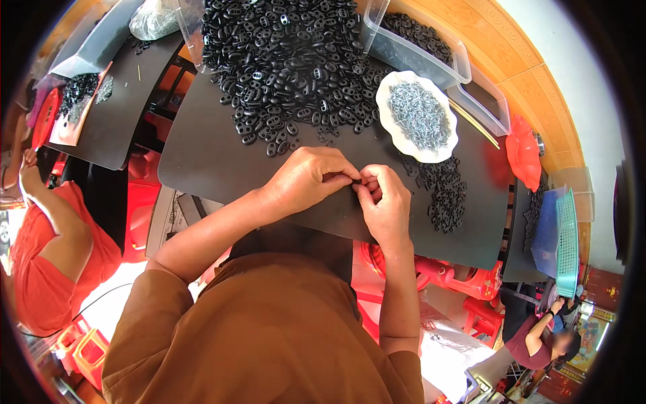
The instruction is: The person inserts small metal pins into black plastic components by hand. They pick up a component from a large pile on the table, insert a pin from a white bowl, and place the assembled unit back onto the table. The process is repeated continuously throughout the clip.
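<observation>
My left hand (315,176) and my right hand (383,196) meet over the near edge of the dark table (208,135). Between their fingertips is a small black piece (356,182), mostly covered by the fingers, so its exact shape is hidden. Both hands pinch at it. Beyond them spreads a large heap of black oval plastic pieces with two holes (289,60). Right of the heap stands a white scalloped dish (387,124) full of small silvery screws (418,118). A pile of smaller black parts (444,195) lies to the right of my right hand.
Clear plastic bins (410,50) stand along the far edge, one holding black parts. A red petal-shaped dish (521,153) and a teal basket (566,236) are at right. Two people (50,269) sit nearby, left and lower right. Red stools (481,320) stand below the table.
</observation>
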Available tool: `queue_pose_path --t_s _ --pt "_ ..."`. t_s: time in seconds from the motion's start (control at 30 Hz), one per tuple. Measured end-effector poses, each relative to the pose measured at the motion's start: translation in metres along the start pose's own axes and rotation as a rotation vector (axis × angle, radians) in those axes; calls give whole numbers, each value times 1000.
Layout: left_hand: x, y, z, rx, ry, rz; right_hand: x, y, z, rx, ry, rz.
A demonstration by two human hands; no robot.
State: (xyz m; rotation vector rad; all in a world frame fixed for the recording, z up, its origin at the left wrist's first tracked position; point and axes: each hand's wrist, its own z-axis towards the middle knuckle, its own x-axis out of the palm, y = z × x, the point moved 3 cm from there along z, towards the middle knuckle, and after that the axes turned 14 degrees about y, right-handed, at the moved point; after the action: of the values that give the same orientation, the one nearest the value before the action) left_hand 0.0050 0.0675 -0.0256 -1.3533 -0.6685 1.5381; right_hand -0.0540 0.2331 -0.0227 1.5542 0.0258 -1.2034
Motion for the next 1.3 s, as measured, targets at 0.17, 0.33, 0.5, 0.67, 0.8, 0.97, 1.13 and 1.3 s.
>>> queue_pose_path --t_s 0.17,0.33,0.5,0.67,0.8,0.97,1.13,1.3 --pt "-2 -1 1 -7 14 4 -2 2 3 -34 20 -19" --pt "-3 2 1 -23 35 21 -1 -2 2 -47 16 8" --pt "-2 1 0 -31 34 1 0 0 -2 -144 -64 -79" --pt "-1 3 0 -25 26 25 -3 6 -1 -206 -84 -144" --pt "0 4 0 -18 16 40 -4 8 -2 -223 -94 -157" --pt "2 6 1 -14 19 62 -4 6 -1 -250 -91 -114" --pt "2 5 0 -1 18 69 -3 2 -3 -258 -74 -86" --pt "2 5 1 17 28 67 -3 5 -3 -252 -54 -65"
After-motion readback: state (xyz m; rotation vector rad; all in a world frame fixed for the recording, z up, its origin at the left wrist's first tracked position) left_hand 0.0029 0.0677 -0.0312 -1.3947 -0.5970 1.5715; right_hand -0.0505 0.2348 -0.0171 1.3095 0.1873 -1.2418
